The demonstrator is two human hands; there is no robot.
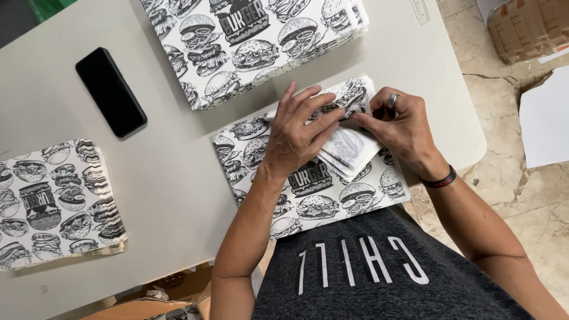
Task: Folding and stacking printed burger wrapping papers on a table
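- Head view looks straight down on a pale tabletop (178, 178) where a person folds a printed paper sheet (320, 195), white with black burger drawings, lying at the near edge in front of them.
- Left hand (296, 133) lies flat on the folded flap (349, 148), fingers (323, 115) spread and straight, pressing down rather than gripping anything.
- Right hand (403, 127), with a ring and a dark wristband, has its fingers curled and pinching the corner of that flap just beside the left fingertips.
- A larger stack of the same printed sheets (249, 41) sits further back, well apart from the hands; a smaller stack (53, 201) lies at the left edge.
- A black phone (111, 92) rests between the two stacks, clear of the hands.
- Cardboard boxes (527, 26) stand on the stone floor to the right.
- Risk, as I judge it: the sheet overhangs the tabletop's near edge, so uneven pressure from the flat hand could let it slide and skew the crease.
- Pinching too hard at the corner could tear or crumple the thin paper.
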